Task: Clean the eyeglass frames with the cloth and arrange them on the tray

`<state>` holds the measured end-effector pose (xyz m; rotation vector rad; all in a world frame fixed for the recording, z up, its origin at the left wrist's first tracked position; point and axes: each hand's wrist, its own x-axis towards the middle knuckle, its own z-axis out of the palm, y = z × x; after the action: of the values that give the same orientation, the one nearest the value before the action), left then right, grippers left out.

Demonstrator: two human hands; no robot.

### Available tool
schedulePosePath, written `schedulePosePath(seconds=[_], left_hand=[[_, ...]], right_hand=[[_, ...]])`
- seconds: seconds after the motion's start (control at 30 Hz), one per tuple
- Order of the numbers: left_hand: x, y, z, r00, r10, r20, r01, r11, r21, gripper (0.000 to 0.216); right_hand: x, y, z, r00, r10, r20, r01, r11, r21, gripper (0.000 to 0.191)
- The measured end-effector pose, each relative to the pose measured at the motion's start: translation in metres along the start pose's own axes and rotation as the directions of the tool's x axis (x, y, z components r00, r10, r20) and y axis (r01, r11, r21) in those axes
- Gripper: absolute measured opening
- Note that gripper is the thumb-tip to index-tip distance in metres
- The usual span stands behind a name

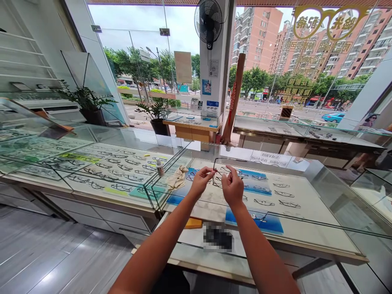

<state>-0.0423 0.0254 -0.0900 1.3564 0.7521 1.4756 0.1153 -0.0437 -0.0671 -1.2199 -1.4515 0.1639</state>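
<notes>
A pair of dark-framed eyeglasses [214, 164] is raised above the glass counter, one thin temple pointing right. My left hand [200, 182] pinches the frame between thumb and fingertips. Close beside it, my right hand [234, 187] is closed against the other side of the glasses, its index finger bent upward; the exact contact is partly hidden. A crumpled beige cloth [178, 178] and a small white spray bottle [159, 168] stand on the glass to the left of my hands.
Glass display cases [321, 212] with rows of eyeglasses spread left and right. Below my forearms lie a blurred dark object [219, 237] and a yellow-orange item [193, 223]. Farther off are a potted plant [159, 125], a wooden post [235, 96] and a wall fan [208, 21].
</notes>
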Motion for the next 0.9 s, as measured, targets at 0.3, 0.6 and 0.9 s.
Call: schedulePosePath(seconds=[0.3,0.6,0.9], left_hand=[[0.008,-0.007,-0.013,0.974,-0.203,-0.097,0.155,0.919,-0.362,0.046],[0.014,-0.011,-0.028,0.956,-0.287,-0.065,0.208,0.817,-0.538,0.038],[0.011,-0.008,-0.021,0.946,-0.323,-0.021,0.255,0.784,-0.566,0.034]], right_hand=[[-0.009,-0.004,0.013,0.979,-0.175,0.106,0.185,0.979,-0.084,0.022],[-0.011,0.005,0.02,0.973,0.03,0.229,-0.028,1.0,-0.01,0.034],[-0.009,0.005,0.02,0.967,0.03,0.251,-0.05,0.996,0.075,0.032]])
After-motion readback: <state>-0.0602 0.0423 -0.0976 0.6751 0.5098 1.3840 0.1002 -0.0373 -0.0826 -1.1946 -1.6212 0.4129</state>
